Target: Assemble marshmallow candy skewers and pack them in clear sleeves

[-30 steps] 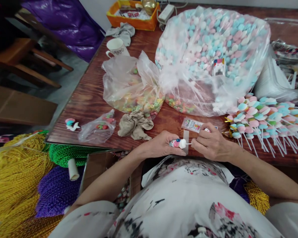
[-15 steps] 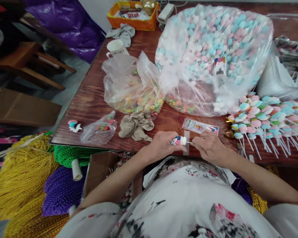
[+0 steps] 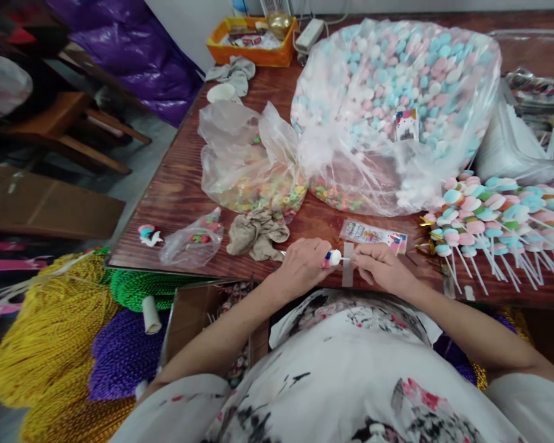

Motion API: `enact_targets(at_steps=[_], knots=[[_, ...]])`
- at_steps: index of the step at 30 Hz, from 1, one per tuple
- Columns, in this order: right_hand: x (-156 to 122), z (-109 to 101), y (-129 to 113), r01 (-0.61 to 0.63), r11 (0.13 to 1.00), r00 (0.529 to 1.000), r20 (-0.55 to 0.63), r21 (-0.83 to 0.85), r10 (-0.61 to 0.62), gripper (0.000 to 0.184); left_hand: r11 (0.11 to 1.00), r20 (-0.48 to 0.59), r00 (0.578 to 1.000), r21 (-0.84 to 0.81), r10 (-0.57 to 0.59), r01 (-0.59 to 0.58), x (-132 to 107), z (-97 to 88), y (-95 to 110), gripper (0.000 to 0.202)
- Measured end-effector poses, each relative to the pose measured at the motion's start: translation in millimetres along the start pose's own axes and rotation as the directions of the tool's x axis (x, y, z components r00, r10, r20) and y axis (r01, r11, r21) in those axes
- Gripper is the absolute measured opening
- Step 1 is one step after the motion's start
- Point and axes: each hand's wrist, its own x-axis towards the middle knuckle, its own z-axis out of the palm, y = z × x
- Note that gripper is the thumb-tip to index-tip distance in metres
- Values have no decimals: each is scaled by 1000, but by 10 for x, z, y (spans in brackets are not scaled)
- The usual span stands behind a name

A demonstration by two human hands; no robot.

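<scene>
Fingers of both hands, left (image 3: 302, 266) and right (image 3: 381, 269), still pinching the candy stick (image 3: 335, 258) (now more hidden).

Both hands, left hand (image 3: 302, 266) and right hand (image 3: 381, 269), meet, fingers pinched.

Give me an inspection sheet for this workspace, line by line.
Surface: wooden table, crowded.
Job's things: candy stick held between both hands; finished sticks piled on the right; wrapper lying flat.
Clutter: big candy bag, smaller bag, rag, cup, orange tray.
Hands: left hand grips the candy; right hand pinches its stick.
Cables: power strip at the far edge.
Surroundings: cord bundles, chair.
</scene>
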Motion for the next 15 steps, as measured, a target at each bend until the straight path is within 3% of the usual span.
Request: enact_targets(at_steps=[1,3,4,6,8,11,13,15], knots=[[0,59,23,31,998,999,-44,-48,-33,36,1000,21,1000,6,-18,17,5,-21,11,14],[12,153,61,157,942,975,-104,-298,-196,35,998,95,994,-5,-59,60,18,-62,33,8],[26,179,73,225,858,949,-98,-462,-301,33,996,138,987,-27,-84,88,27,-78,38,8],[64,172,79,302,600,885,-15,-741,-465,28,982,215,969,-114,-122,149,51,-96,28,12],[95,95,60,325,353,830,86,-877,-551,22,938,282,951,-277,-127,208,79,-94,-10,21],[95,-69,15,375,160,757,202,-913,-621,20,747,369,924,-588,-95,312,107,-74,-90,34],[68,-153,3,441,110,698,263,-891,-666,23,563,437,898,-730,-51,387,107,-60,-124,41],[41,-188,14,505,86,645,309,-859,-699,22,434,492,870,-790,27,433,99,-48,-126,43]])
